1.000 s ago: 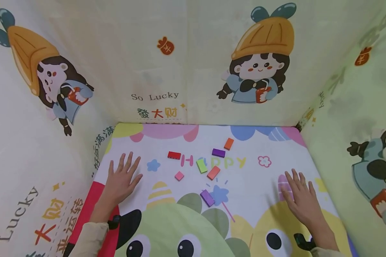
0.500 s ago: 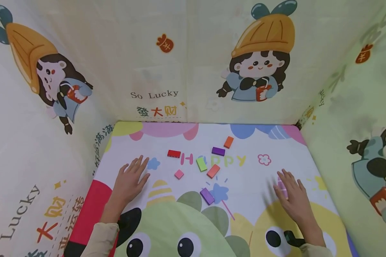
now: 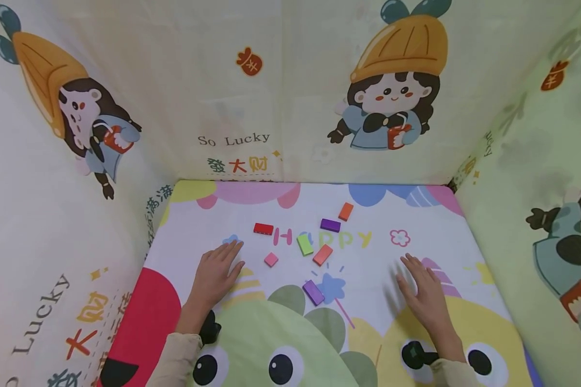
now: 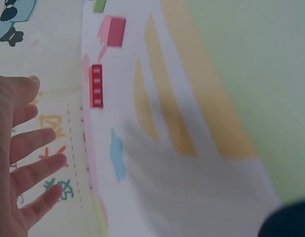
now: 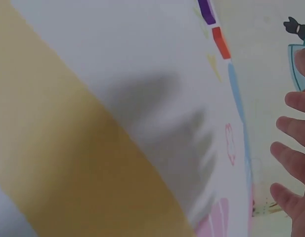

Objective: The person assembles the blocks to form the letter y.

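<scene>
My left hand [image 3: 216, 271] hovers over the left part of the printed mat with its fingers spread and nothing in them. Nearest to it are a small pink block [image 3: 271, 259] and a red block [image 3: 263, 229] with pale marks on its side, shown in the left wrist view. Over the right part, my right hand [image 3: 423, 293] is also spread and holds nothing; its shadow falls on the mat. Between the hands lie a green block [image 3: 305, 244], a coral block [image 3: 323, 255] and a light purple block [image 3: 313, 293]. Farther back are a dark purple block [image 3: 330, 225] and an orange block [image 3: 346, 211].
The mat [image 3: 368, 279] carries printed cartoon animals, stars and the word Happy. Cloth walls with printed figures rise behind it [image 3: 300, 107] and on both sides. A dark wrist-camera mount [image 3: 210, 328] sits on the left wrist, another [image 3: 418, 355] on the right.
Both hands have moved inward, the left one to the right and the right one to the left. The blocks keep their places on the mat; the head view has tilted slightly.
</scene>
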A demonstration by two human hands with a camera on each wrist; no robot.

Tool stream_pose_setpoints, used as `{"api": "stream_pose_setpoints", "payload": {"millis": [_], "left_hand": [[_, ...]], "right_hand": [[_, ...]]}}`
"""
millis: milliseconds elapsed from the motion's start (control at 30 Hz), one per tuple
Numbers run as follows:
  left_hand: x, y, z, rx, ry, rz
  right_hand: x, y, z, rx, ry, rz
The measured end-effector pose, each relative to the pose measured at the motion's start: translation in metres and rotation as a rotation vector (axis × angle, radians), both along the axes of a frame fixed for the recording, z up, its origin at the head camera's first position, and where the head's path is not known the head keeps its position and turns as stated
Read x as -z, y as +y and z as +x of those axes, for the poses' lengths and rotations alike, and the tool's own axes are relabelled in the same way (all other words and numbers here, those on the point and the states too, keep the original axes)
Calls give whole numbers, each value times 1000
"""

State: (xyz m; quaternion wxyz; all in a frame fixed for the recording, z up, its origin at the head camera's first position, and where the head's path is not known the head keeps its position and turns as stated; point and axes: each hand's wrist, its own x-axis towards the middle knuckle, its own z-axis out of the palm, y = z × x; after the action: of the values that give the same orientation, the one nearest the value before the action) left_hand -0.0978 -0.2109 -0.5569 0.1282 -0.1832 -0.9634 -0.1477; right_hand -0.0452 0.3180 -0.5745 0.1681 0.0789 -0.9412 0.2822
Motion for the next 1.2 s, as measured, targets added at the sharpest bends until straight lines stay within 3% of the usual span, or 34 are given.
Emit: {"api": "stream_pose_setpoints", "payload": {"millis": [333, 767, 1200], "left_hand": [[10, 18, -3, -26, -21, 78], [24, 40, -6, -44, -30, 245], [32, 92, -8, -85, -113, 288]], "right_hand": [[14, -21, -5, -19, 3, -82], [26, -48, -14, -51, 6, -189], [38, -64, -34, -55, -63, -251]]}}
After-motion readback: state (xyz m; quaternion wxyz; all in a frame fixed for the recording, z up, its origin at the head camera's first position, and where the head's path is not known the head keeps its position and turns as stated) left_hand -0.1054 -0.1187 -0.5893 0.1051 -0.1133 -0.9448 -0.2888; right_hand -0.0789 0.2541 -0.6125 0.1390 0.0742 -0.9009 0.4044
